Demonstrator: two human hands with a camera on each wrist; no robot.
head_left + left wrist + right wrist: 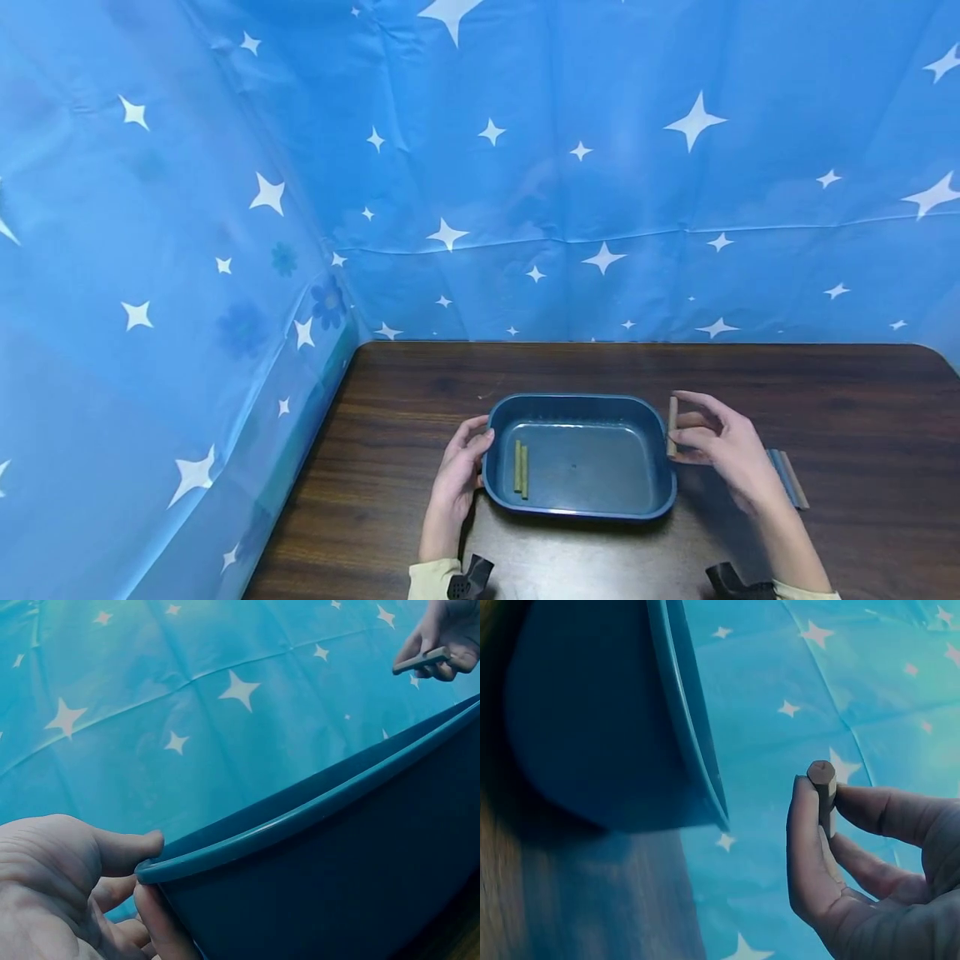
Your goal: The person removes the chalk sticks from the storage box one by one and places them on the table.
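Observation:
A blue rectangular plastic basin (577,514) with rounded corners sits on the table. Two olive-green sticks (517,467) lie side by side at the left of its floor. My left hand (454,471) pinches the basin's left rim, thumb above and fingers below, as the left wrist view shows close up. Beyond the right rim, my right hand (723,446) holds a short brown stick (823,774) between thumb and fingers. Its faceted end faces the right wrist camera. In the head view this stick stands close beside the basin's right edge.
On the table right of my right hand lie a blue-grey stick (783,477) and a brown stick (795,481), side by side and partly hidden by the hand. A dark wooden table (870,417) meets a blue star-patterned curtain (637,183) at the back and left.

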